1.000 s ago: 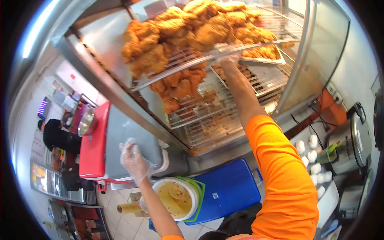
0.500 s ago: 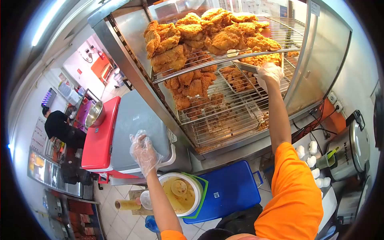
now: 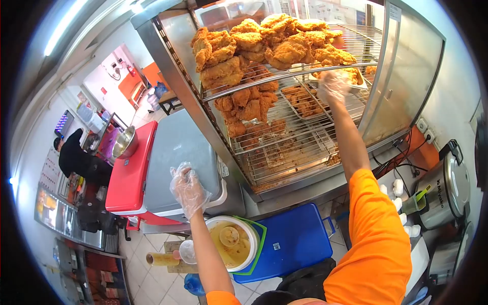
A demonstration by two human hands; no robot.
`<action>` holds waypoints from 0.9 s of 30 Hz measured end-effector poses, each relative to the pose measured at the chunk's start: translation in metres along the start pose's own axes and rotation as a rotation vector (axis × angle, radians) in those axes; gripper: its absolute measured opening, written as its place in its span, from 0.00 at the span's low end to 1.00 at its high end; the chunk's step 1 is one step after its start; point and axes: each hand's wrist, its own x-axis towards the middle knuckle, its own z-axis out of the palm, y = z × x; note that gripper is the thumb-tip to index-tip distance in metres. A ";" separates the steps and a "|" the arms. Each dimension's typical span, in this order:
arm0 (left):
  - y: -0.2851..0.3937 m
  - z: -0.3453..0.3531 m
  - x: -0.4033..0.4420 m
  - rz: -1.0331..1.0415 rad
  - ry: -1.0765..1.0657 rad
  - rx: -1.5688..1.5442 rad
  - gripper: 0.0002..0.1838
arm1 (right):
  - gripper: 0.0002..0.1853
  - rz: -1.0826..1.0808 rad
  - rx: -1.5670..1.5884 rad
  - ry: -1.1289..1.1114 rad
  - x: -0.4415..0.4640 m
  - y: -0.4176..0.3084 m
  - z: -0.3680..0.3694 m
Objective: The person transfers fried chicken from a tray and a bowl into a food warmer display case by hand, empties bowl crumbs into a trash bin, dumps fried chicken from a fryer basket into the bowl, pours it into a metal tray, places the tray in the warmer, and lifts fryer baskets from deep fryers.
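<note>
Fried chicken [image 3: 291, 52] lies by my right hand [image 3: 334, 87], its grip too blurred to tell, my left hand [image 3: 189, 191] loosely open

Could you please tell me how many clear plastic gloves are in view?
2: one on the left hand, near the grey lid, and one on the right hand, blurred, by the food tray. Any on the co-worker cannot be made out.

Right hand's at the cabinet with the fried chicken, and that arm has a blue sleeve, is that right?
Not quite: the sleeve is orange, not blue, as the head view shows. The right hand is indeed at the cabinet with the fried chicken.
</note>
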 end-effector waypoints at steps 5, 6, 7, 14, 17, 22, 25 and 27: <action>-0.002 0.003 -0.001 -0.023 -0.016 0.030 0.11 | 0.26 0.033 -0.040 -0.189 0.013 -0.042 0.022; -0.001 0.002 -0.001 -0.022 -0.025 0.045 0.11 | 0.26 0.053 -0.064 -0.176 0.012 -0.044 0.024; -0.002 0.000 -0.002 -0.023 -0.039 0.066 0.11 | 0.26 0.073 -0.087 -0.163 0.012 -0.045 0.027; 0.005 0.002 0.000 -0.021 -0.026 0.039 0.10 | 0.26 0.110 -0.209 -0.186 0.024 -0.046 0.036; 0.004 0.001 0.001 -0.028 -0.036 0.038 0.11 | 0.31 0.070 -0.179 -0.257 0.036 -0.036 0.031; 0.010 0.002 -0.001 -0.030 -0.038 0.007 0.11 | 0.26 0.077 -0.348 -0.162 0.055 -0.050 0.070; 0.006 0.004 0.002 -0.019 -0.037 -0.007 0.11 | 0.22 0.017 -0.312 -0.209 0.055 -0.039 0.055; 0.003 0.003 0.001 -0.004 -0.047 -0.004 0.12 | 0.17 0.037 -0.252 -0.132 0.072 -0.015 0.084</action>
